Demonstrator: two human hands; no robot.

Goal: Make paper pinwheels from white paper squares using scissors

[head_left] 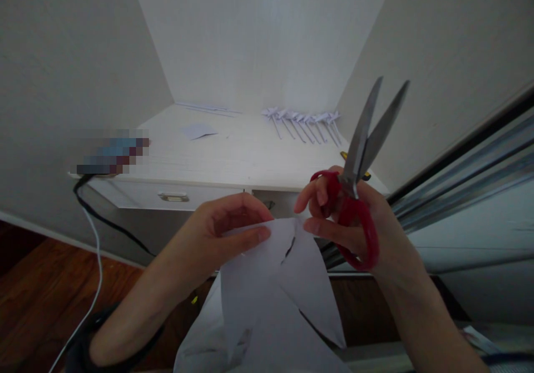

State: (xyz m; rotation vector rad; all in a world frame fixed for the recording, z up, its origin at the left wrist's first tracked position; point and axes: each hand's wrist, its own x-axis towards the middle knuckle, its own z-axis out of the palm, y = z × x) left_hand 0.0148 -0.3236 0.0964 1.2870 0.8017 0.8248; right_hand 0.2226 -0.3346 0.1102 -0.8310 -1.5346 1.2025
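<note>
My left hand pinches the top edge of a white sheet of paper between thumb and fingers. Slits are cut in the sheet, one near its upper right and a longer one lower down. Scissors with red handles hang on my right hand, their blades spread and pointing up, away from the sheet. The thumb and fingertips of that hand are by the paper's upper right corner; whether they touch it I cannot tell.
On the white desk stand several folded paper pinwheels in a row, thin paper sticks and a small paper piece. A blurred-out object lies left, by a black cable. Behind my right hand is a yellow-and-black tool.
</note>
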